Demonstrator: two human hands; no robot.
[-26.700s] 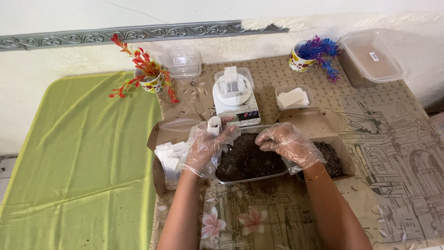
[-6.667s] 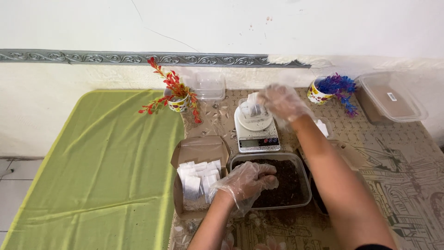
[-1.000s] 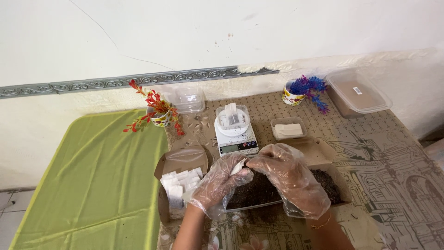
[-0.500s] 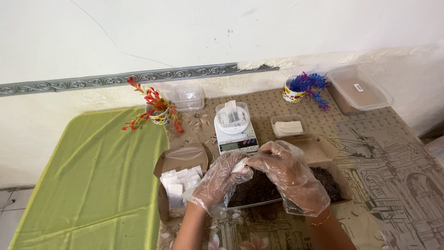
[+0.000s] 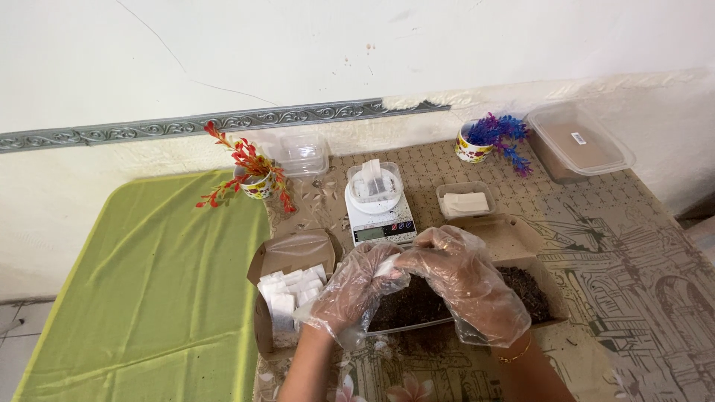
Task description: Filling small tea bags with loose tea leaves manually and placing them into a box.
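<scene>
Both my hands wear loose clear plastic gloves and meet over a clear tray of dark loose material (image 5: 417,305). My left hand (image 5: 350,294) pinches a small white paper sachet (image 5: 386,266) at its fingertips. My right hand (image 5: 462,286) touches the same sachet from the right, fingers curled at its mouth. Left of the tray, a brown cardboard box (image 5: 287,257) holds several filled white sachets (image 5: 290,292). Behind the hands stands a white digital scale (image 5: 380,212) with a small clear cup and a sachet on its pan.
A second brown box of dark material (image 5: 532,286) lies to the right. A small tub of flat white sachets (image 5: 463,201), two flowered cups with artificial sprigs (image 5: 253,182) (image 5: 477,149), an empty clear tub (image 5: 302,155) and a lidded tub of brown powder (image 5: 577,141) stand near the wall. Green cloth (image 5: 149,283) covers the left.
Over the last second both hands have stayed together on the sachet above the tray with only small finger shifts. Several seconds ago the right hand was at the scale and has come back.
</scene>
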